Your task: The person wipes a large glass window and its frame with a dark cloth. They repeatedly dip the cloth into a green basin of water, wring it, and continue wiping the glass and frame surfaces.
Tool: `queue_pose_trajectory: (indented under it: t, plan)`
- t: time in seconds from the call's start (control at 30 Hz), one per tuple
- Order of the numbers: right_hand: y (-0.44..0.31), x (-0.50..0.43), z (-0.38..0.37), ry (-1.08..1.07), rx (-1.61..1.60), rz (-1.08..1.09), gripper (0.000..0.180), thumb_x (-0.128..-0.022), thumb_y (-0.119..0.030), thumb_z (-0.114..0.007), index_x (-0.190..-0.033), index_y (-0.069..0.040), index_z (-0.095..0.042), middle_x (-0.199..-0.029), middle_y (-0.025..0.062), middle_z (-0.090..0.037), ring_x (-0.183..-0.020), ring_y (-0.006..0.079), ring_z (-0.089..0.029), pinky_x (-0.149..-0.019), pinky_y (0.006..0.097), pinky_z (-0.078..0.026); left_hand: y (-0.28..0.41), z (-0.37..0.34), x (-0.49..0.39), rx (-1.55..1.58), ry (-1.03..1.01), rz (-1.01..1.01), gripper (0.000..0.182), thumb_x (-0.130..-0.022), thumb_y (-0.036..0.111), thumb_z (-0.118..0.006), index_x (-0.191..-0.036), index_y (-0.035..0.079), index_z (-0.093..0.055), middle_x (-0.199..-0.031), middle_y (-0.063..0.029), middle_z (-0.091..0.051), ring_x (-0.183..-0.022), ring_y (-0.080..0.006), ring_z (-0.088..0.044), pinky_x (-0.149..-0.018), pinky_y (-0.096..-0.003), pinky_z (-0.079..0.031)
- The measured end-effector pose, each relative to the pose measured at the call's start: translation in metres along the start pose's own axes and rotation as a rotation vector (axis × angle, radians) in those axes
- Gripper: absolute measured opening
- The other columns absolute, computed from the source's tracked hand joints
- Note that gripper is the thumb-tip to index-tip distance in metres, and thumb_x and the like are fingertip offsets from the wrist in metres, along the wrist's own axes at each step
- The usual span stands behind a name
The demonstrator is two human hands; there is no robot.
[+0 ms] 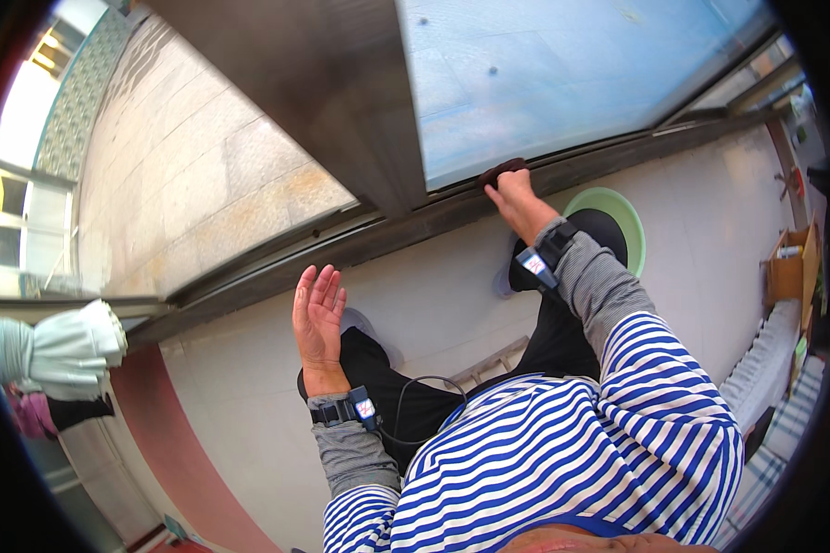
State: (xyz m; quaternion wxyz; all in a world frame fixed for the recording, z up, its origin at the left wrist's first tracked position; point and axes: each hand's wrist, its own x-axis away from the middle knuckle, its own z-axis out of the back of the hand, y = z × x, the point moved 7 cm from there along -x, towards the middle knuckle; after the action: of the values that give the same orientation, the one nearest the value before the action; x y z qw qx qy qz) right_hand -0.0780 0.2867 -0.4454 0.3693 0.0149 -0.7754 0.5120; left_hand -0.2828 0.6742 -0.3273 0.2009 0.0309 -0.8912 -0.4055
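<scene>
My right hand (517,197) grips a dark brown cloth (503,170) and presses it on the lower edge of the window frame (449,207), just below a bluish glass pane (560,90). My left hand (319,314) is raised over my knee, palm up and fingers a little apart, with nothing in it. Its fingertips are near the dark frame but seem not to touch it. Each wrist bears a strapped-on device. A light green basin (635,235) stands on the floor beside my right leg, which partly hides it.
A wide dark upright (332,97) divides the window. Pale green gathered fabric (76,345) hangs at the far left. A cardboard box (788,266), a white radiator-like ribbed object (761,352) and checked fabric (788,428) are at the right. Behind my feet lies a slatted wooden piece (491,363).
</scene>
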Motion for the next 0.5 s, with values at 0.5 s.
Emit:
queue_pose_trajectory:
  t: [0.5]
  plan:
    - [-0.054, 0.196, -0.103, -0.550, -0.311, -0.230, 0.031, -0.100, 0.005, -0.034, -0.130, 0.007, -0.043, -0.134, 0.0238, -0.049, -0.118, 0.0437, -0.057, -0.103, 0.0480, -0.056, 0.057, 0.112, 0.048, -0.088, 0.249, -0.149, 0.048, -0.101, 0.040, -0.060, -0.137, 0.010, -0.053, -0.135, -0.0122, -0.061, -0.124, -0.0209, -0.058, -0.100, -0.0387, -0.051]
